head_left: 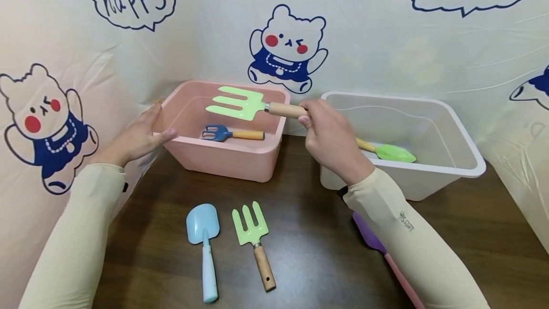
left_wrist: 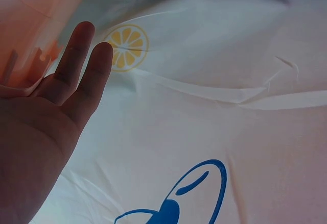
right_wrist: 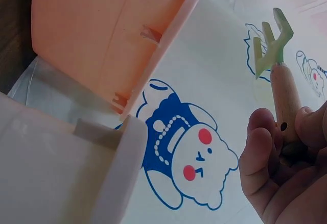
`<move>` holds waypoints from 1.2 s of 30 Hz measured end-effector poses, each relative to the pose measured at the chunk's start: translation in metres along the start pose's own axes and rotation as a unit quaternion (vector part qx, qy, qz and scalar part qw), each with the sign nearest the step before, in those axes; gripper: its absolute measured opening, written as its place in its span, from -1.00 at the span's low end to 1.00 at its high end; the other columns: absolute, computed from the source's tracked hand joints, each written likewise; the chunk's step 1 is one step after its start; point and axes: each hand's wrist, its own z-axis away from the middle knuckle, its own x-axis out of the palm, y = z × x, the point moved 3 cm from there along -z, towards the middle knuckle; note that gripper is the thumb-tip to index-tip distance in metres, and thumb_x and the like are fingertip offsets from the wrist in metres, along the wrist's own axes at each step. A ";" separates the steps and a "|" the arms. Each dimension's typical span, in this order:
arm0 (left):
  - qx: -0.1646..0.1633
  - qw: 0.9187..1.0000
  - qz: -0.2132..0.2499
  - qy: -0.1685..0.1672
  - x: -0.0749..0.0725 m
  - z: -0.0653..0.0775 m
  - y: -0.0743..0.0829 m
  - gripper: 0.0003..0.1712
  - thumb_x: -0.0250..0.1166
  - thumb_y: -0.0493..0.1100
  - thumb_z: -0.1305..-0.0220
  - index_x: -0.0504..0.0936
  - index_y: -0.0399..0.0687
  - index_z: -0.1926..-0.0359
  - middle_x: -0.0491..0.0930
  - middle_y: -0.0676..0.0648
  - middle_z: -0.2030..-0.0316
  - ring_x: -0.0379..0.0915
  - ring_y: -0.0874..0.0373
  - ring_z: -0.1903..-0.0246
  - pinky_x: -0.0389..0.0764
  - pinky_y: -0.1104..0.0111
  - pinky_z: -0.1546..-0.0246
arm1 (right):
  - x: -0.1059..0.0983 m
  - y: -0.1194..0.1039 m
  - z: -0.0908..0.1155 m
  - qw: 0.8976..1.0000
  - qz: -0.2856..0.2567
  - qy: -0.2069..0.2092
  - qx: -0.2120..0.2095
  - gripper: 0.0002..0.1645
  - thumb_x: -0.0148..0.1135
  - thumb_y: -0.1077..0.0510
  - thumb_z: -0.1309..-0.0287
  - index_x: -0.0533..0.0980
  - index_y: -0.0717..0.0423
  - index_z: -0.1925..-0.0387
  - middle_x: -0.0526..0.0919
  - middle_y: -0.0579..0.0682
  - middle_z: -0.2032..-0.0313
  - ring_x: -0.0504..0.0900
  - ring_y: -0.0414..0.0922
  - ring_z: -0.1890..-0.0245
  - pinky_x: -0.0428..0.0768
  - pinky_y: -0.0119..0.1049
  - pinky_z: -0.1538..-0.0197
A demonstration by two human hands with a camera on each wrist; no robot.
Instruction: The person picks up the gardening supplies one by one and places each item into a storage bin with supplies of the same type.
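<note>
My right hand [head_left: 332,135] grips the wooden handle of a light green garden fork [head_left: 240,104], its three prongs pointing left over the pink bin [head_left: 223,159]. The right wrist view shows the same fork [right_wrist: 273,45] with thumb and fingers around the handle end. My left hand [head_left: 137,137] rests with straight fingers at the pink bin's left side; in the left wrist view, two fingers [left_wrist: 92,76] extend beside the bin wall. Inside the pink bin lies a small blue fork [head_left: 218,132] with a yellow handle.
A white bin [head_left: 467,168] on the right holds a green trowel [head_left: 395,153]. On the dark table lie a light blue shovel [head_left: 203,223], another green fork [head_left: 253,228] and a purple tool [head_left: 369,232] with a pink handle, partly under my right forearm. A printed cloth [head_left: 364,27] hangs behind.
</note>
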 end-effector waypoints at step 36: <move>0.005 1.000 0.001 -0.001 0.000 0.001 0.002 0.25 0.11 0.42 -0.36 -0.52 -0.02 -0.58 -0.46 -0.31 -0.56 -0.35 -0.45 -0.48 -0.14 -0.43 -0.28 | 0.023 -0.018 -0.064 0.996 0.015 -0.070 0.048 -0.76 0.03 0.11 -0.51 0.52 0.14 -0.02 0.52 -0.03 0.21 0.46 -0.07 0.18 0.50 -0.20 0.03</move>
